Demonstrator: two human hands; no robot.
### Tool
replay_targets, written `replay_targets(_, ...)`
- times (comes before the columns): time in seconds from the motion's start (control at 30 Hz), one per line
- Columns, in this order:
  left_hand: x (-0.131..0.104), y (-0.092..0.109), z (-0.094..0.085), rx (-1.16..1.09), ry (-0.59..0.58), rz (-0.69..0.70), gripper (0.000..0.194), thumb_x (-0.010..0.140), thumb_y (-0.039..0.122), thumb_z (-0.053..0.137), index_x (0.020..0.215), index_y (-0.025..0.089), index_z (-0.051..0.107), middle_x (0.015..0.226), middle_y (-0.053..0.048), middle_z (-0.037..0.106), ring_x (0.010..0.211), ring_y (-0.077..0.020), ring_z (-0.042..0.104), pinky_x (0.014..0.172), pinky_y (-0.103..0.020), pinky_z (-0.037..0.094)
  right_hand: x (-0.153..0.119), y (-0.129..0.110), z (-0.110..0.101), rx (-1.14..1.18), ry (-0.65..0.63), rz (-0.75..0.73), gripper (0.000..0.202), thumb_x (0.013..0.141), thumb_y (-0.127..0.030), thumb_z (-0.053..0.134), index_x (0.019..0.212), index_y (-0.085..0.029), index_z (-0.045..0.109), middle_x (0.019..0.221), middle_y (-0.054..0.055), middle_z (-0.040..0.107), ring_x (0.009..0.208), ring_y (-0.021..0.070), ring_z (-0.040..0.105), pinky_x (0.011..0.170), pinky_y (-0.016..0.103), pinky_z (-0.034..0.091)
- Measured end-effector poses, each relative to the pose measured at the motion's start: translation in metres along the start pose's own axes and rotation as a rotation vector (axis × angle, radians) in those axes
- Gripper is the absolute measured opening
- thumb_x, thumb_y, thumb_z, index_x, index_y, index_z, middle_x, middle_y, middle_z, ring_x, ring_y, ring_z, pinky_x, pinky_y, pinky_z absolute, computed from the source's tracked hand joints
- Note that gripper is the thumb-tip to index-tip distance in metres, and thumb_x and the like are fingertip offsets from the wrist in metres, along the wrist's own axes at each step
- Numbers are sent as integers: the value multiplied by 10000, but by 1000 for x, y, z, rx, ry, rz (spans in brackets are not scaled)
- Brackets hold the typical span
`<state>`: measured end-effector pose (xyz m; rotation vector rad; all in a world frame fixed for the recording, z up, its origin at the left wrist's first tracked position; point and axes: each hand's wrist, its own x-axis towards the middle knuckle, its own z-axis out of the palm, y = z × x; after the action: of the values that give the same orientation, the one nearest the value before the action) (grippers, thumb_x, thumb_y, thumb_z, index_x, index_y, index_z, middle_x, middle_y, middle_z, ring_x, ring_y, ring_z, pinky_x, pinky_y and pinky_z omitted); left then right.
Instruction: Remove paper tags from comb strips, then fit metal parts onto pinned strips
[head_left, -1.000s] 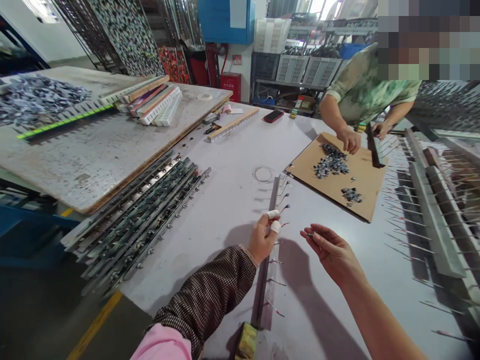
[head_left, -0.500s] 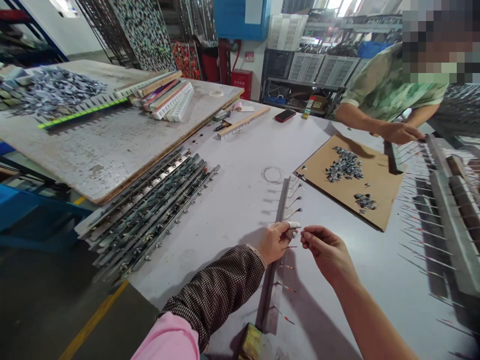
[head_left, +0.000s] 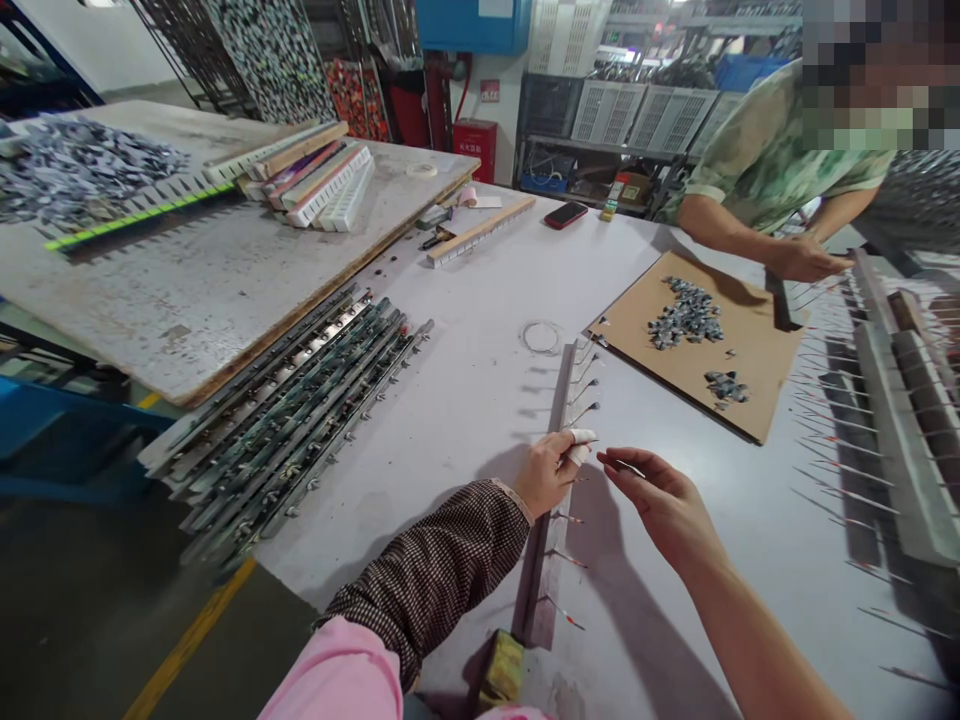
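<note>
A long grey metal bar (head_left: 541, 590) lies lengthwise before me, thin sticks jutting from its right side. Some far sticks carry dark tips (head_left: 594, 406); the near ones are red and white (head_left: 564, 612). My left hand (head_left: 551, 472), white wraps on its fingers, is over the bar's middle, pinching a thin stick. Just to its right, my right hand (head_left: 651, 490) has thumb and fingers slightly apart, with nothing visible between them. A brown board (head_left: 675, 385) beyond bears small grey pieces (head_left: 686, 315).
Stacked metal bars (head_left: 300, 430) lie at the left, near another table (head_left: 187, 330). A yellowish block (head_left: 502, 668) touches the bar's near end. Across the table, a person's hands (head_left: 806, 260) work beside a rack of sticks (head_left: 900, 440). A phone (head_left: 565, 215) lies farther back.
My right hand's fingertips have parted slightly. My left hand keeps its place at the bar, its fingers still closed. The whole view has shifted a little.
</note>
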<state>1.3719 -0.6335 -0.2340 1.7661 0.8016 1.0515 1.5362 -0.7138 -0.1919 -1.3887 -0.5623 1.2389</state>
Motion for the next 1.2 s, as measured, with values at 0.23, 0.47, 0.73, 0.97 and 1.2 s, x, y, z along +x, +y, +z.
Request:
replay_targets(0.23, 0, 3, -2, -27, 4, 21, 269, 1005, 292, 522, 1189, 211, 700, 1129, -59, 775, 1046, -185, 722, 1011, -336, 565, 0, -2, 9, 58, -41, -64, 310, 664, -410, 933, 864, -211, 805, 867, 46, 750, 582, 81, 574, 523, 214, 489)
replay_targets(0.47, 0, 1, -1, 3, 0, 15, 265, 1001, 281, 532, 1198, 211, 694, 1114, -58, 777, 1074, -186, 718, 1018, -330, 558, 5, -2, 13, 139, 18, -5, 365, 581, -411, 969, 848, -221, 809, 858, 69, 768, 732, 188, 715, 677, 304, 600)
replay_targets(0.73, 0, 0, 0, -2, 5, 32, 259, 1002, 278, 534, 1194, 224, 698, 1146, -52, 770, 1054, -184, 717, 1003, -336, 561, 10, -5, 21, 131, -17, -113, 280, 689, -413, 915, 870, -243, 786, 819, 42, 748, 673, 138, 629, 584, 260, 517)
replay_targets(0.97, -2, -1, 0, 62, -6, -15, 247, 1007, 316, 538, 1171, 233, 703, 1039, -43, 766, 993, -189, 708, 940, -323, 566, 8, 1, 34, 16, 131, -361, 293, 726, -361, 896, 979, -252, 797, 919, 46, 786, 790, 183, 695, 794, 359, 561)
replay_targets(1.2, -2, -3, 0, 95, -9, -18, 234, 999, 320, 561, 1150, 223, 712, 1051, -59, 759, 983, -199, 708, 915, -325, 571, 8, 12, 37, -111, 175, -488, 262, 764, -363, 867, 986, -246, 790, 965, 51, 788, 884, 226, 723, 897, 431, 570)
